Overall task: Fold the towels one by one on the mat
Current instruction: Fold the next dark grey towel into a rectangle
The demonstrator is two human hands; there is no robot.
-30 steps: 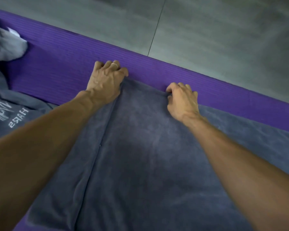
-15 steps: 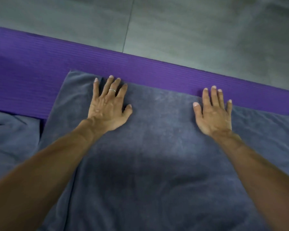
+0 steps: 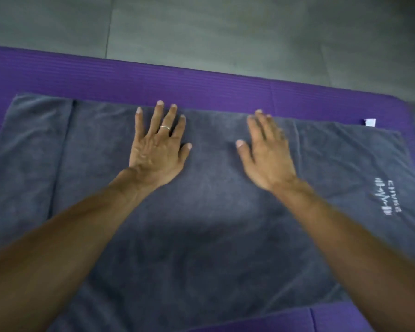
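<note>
Grey floor tiles (image 3: 201, 29) ran across the top of the view, and below them sat the purple mat (image 3: 153, 85) with a dark grey towel (image 3: 201, 236) spread over most of it. That towel looked like it had one fold in it already, since a second layer edge showed down its left side, with a narrower strip sticking out beyond it. Over on the right end there was a small white tag (image 3: 370, 122) poking out at the far edge, plus a pale printed logo (image 3: 388, 200) that was too blurry to read.

Both hands were down flat on the fabric near its far edge. The person's left hand (image 3: 157, 149) had its fingers spread wide and straight, palm down, with a thin ring (image 3: 165, 127) on one finger. Their right hand (image 3: 266, 154) was also flat with straight fingers, holding nothing, though motion blur smeared the fingertips a bit. The two hands sat fairly near each other around the middle.

Best guess, this was the smoothing step, pressing the layers flat. Next move would probably call for grabbing one short end and bringing it across to the other, keeping the edges lined up so that offset strip on the left doesn't get worse.
</note>
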